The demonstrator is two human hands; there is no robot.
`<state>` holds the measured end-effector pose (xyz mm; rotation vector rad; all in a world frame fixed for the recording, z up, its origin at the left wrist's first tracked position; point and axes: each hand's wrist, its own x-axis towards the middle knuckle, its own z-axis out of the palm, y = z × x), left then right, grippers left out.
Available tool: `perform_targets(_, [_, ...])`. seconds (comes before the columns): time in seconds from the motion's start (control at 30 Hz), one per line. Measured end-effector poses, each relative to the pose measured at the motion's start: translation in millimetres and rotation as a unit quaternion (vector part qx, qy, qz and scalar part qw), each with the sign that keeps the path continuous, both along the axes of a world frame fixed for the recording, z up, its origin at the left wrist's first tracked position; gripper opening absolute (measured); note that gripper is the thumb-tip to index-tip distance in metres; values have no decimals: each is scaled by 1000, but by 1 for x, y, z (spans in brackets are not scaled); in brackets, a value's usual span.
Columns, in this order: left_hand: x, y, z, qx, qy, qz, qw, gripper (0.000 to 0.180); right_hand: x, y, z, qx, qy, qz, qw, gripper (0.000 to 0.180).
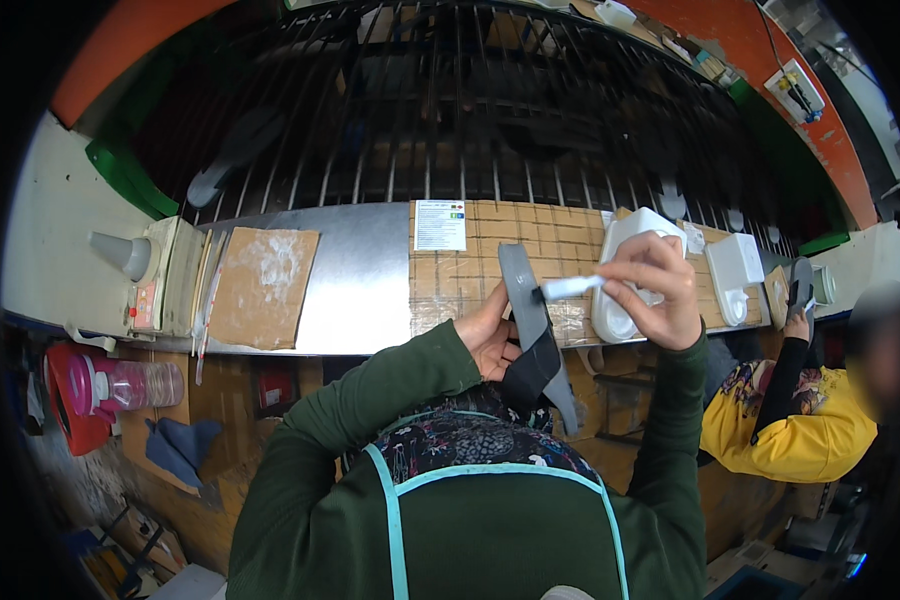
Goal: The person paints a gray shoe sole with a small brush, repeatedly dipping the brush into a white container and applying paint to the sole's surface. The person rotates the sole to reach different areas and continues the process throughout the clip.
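Left hand: fingers curl around sandal's near side, holding it | sandal: tilted, grey with black strap, between both hands | brush: dark tip at sandal's edge | right hand: fingertips pinch brush's white handle | white tub: beside right hand, contents unclear | second white tub: farther right, contents unclear

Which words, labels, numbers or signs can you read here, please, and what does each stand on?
None reads clearly.
White sheet on the lined cardboard: rows of print, too small to read.
Gray sandal: faint mark on its sole, too blurred.
Small pink-and-white item at left: possible print, too small.
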<state>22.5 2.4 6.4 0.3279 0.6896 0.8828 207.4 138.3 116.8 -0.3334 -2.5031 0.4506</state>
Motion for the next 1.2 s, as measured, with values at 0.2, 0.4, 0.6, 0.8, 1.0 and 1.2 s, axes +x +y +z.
perform_targets(0.2, [-1, -2, -1, 0, 23, -8, 1000, 90, -6, 4, 6, 15, -3, -22, 1000, 17])
perform_targets(0.4, [4, -1, -9, 54, 14, 19, 998, 95, -4, 1, 15, 56, -22, 12, 998, 17])
perform_targets(0.6, [-2, -3, -18, 13, 0, -48, 999, 98, 1, -4, 16, 82, -32, 6, 996, 20])
perform_targets(0.8, [2, -2, -21, 8, -27, -47, 998, 100, 4, -6, 13, 89, -31, 7, 996, 21])
perform_targets(1.0, [0, -1, -19, 16, -83, -37, 996, 88, 11, 0, 13, 52, -52, 69, 995, 21])
perform_targets(1.2, [-8, 10, -23, 181, -102, 44, 977, 54, -15, 3, -20, -80, 79, 8, 994, 22])
